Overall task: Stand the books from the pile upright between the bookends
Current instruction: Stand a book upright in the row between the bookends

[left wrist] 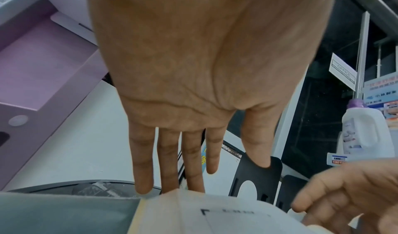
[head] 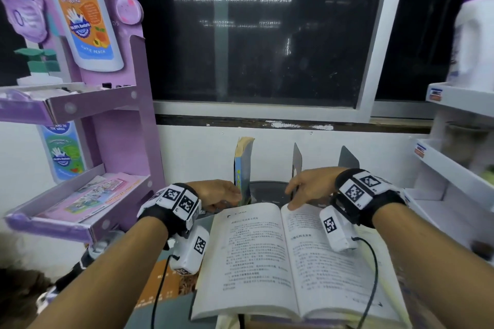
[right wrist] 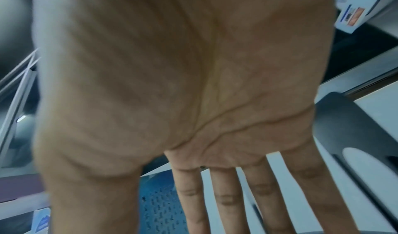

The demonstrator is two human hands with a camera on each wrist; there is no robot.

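Two bare hands reach forward over an open book (head: 288, 259) that lies flat on the tabletop (head: 171, 307), its pages of print facing up. Left hand (head: 217, 193) has its fingers straight and spread, holding nothing; its fingertips are just beside a thin blue book (head: 242, 168) that stands upright near the wall. Right hand (head: 311, 185) also has its fingers extended, not gripping anything, with the thumb resting at the far edge of the open book's right page. Just beyond that hand stand two dark bookends (head: 297, 160), upright and a little apart, to the right of the blue book. Whether the right fingers touch the nearer bookend cannot be told. A purple display rack (head: 117, 114) stands at the left, a white shelf (head: 459, 98) with a white bottle (head: 473, 42) at the right, and a dark window (head: 256, 34) behind.
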